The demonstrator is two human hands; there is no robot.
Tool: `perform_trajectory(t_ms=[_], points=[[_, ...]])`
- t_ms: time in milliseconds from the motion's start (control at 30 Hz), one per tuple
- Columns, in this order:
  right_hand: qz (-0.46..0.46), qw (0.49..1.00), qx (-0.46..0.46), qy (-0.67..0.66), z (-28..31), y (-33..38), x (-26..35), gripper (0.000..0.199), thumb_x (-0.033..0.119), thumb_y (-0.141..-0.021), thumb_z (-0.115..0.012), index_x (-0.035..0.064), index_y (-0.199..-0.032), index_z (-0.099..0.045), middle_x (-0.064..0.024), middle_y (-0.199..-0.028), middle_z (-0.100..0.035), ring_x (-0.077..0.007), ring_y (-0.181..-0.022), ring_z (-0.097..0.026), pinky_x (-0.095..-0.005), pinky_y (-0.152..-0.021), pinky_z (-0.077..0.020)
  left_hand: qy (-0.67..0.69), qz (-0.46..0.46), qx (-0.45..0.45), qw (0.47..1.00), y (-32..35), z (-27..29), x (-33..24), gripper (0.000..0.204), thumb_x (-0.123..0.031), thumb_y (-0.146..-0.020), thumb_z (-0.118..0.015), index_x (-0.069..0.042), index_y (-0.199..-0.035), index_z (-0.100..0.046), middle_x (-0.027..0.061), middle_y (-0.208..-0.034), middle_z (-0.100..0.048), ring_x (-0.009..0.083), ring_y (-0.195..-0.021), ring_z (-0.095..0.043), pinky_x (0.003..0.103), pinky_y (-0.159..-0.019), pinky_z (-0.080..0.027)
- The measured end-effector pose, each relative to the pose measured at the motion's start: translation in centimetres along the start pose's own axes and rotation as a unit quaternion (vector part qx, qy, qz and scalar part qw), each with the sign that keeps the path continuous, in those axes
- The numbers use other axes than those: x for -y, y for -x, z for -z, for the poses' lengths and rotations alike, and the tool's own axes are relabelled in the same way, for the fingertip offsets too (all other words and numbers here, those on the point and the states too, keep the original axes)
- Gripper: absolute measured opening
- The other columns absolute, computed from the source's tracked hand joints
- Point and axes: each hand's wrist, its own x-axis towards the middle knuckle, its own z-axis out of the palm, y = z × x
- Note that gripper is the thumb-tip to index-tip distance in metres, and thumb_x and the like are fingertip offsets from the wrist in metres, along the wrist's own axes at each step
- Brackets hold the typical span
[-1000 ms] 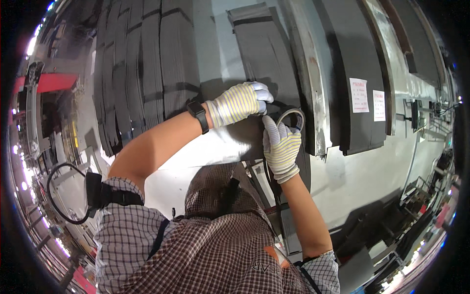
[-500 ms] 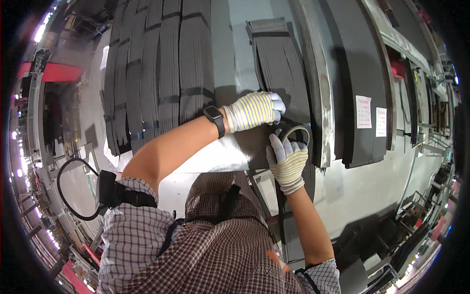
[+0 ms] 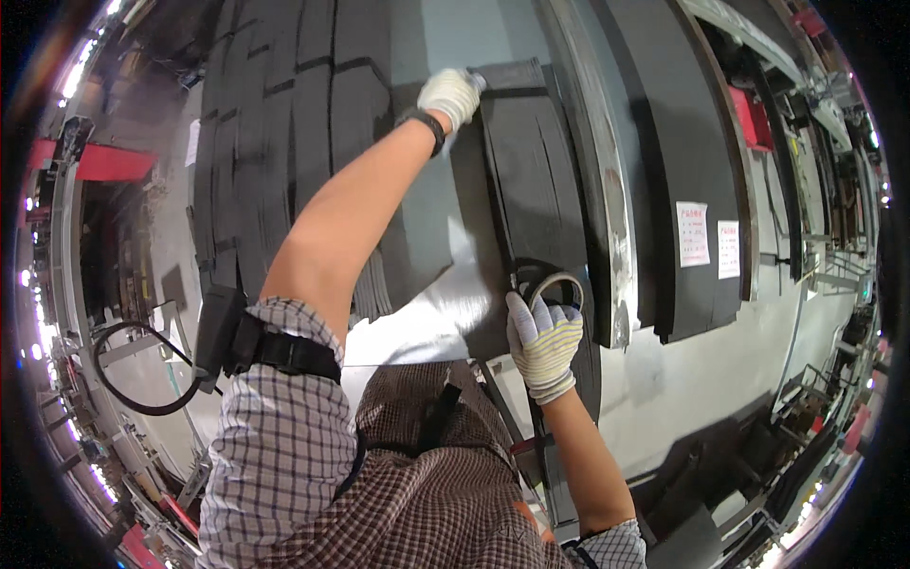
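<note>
A long bundle of dark grey flat strips lies lengthwise on the metal table, with a black band across its far end. My left hand, in a striped glove, is at the bundle's far left corner, fingers curled; what they grip, if anything, is hidden. At the bundle's near end my right hand, also gloved, is closed on a pale-rimmed ring with black around it, which looks like a roll of black tape. The ring stands tilted, with fingers through its opening.
Several more banded bundles of dark strips lie side by side on the left of the metal table. A raised metal rail borders the right side. Past it stands a stack of dark boards with two white labels.
My left hand has moved from the bundle's near end, beside the right hand, away to its far end. My right hand keeps the roll near the same spot. The view has shifted slightly.
</note>
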Motion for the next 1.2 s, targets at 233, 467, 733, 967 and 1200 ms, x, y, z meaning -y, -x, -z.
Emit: perform_trajectory(t_ms=[233,467,733,967,1200], points=[[-0.087,0.990,-0.009,-0.106,7.3,4.4,-0.7,0.037,0.016,-0.076,-0.077,0.0175,-0.113,-0.071,-0.0116,-0.098,-0.066,-0.0280,-0.075,-0.059,-0.0455,-0.075,-0.0457,0.137,-0.053,-0.260,0.954,6.4,0.0,-2.0,0.042,-0.039,-0.098,-0.060,0.000,-0.111,-0.066,0.0297,-0.115,-0.067,0.0481,-0.109,-0.063,0.049,-0.096,-0.051],[-0.360,0.923,0.091,-0.097,15.1,20.1,-4.1,0.024,0.023,-0.094,-0.063,0.0039,-0.108,-0.069,-0.0181,-0.094,-0.069,-0.0407,-0.086,-0.063,-0.0509,-0.081,-0.0474,0.493,0.034,0.241,0.835,41.2,-7.2,1.1,0.033,-0.034,-0.096,-0.075,-0.004,-0.106,-0.065,-0.0023,-0.085,-0.062,0.0057,-0.079,-0.058,0.024,-0.072,-0.051],[-0.296,0.914,0.266,-0.076,16.6,30.1,-1.3,0.067,0.053,-0.085,-0.074,-0.0017,-0.123,-0.062,-0.0271,-0.131,-0.059,-0.0461,-0.123,-0.053,-0.0574,-0.105,-0.0394,0.642,0.176,0.191,0.721,48.3,-18.0,-1.1,0.059,-0.040,-0.087,-0.082,-0.003,-0.129,-0.063,0.0087,-0.123,-0.069,0.0237,-0.108,-0.067,0.038,-0.095,-0.053],[-0.313,0.838,0.445,-0.043,26.8,43.6,4.2,0.109,0.059,-0.067,-0.086,-0.0023,-0.146,-0.042,-0.0251,-0.149,-0.047,-0.0455,-0.138,-0.042,-0.0556,-0.121,-0.0259,0.798,0.114,0.205,0.555,47.8,-15.7,0.0,0.084,-0.055,-0.088,-0.076,-0.003,-0.149,-0.049,0.0141,-0.144,-0.059,0.0299,-0.131,-0.057,0.045,-0.115,-0.044],[-0.661,0.570,0.015,-0.487,21.4,50.9,5.8,0.104,0.062,-0.072,-0.085,0.0008,-0.144,-0.043,-0.0228,-0.136,-0.055,-0.0397,-0.129,-0.051,-0.0550,-0.115,-0.0321,0.813,0.036,0.313,0.490,43.0,-15.5,1.6,0.098,-0.069,-0.086,-0.068,-0.004,-0.154,-0.041,0.0165,-0.153,-0.049,0.0312,-0.138,-0.050,0.047,-0.120,-0.038]])
